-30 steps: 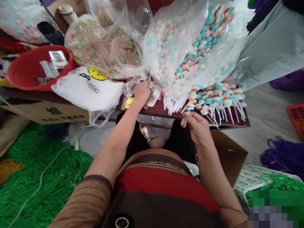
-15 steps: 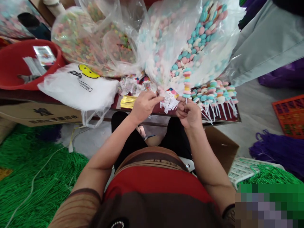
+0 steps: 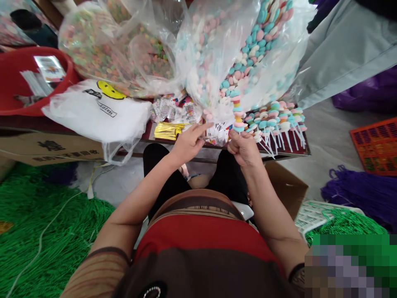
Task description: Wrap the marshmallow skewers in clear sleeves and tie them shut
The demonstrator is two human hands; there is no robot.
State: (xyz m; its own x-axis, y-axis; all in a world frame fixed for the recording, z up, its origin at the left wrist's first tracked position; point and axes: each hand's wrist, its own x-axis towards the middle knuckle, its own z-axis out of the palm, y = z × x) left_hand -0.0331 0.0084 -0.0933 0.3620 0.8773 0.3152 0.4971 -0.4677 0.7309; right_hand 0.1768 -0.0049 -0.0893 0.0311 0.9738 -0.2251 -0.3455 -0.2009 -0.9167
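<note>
In my right hand [image 3: 243,148], closed at the fingertips, is a marshmallow skewer [image 3: 237,109] with pink, blue, yellow and white pieces. It stands upright, and its stick runs down into my fingers. My left hand [image 3: 190,144] has its index finger stretched out and its thumb below, pinching the edge of a clear printed bag [image 3: 214,141]. This bag lies between my hands, in front of a bunch of white sticks [image 3: 219,129]. Beside my left hand are gold twist ties [image 3: 168,130]. Several finished skewers [image 3: 276,120] lie right of my right hand.
Large clear sacks of candy [image 3: 118,54] and marshmallows [image 3: 245,58] stand at the back. A red basin [image 3: 12,82] and a white smiley bag [image 3: 99,111] are on the left. Another person's grey-clad leg [image 3: 347,58] is close at right. A cardboard box [image 3: 283,188] sits below.
The view has shifted slightly. My left hand has come down toward the table's front edge with the clear bag. My right fingers have closed higher around the skewer's stick, and the skewer is a little lower.
</note>
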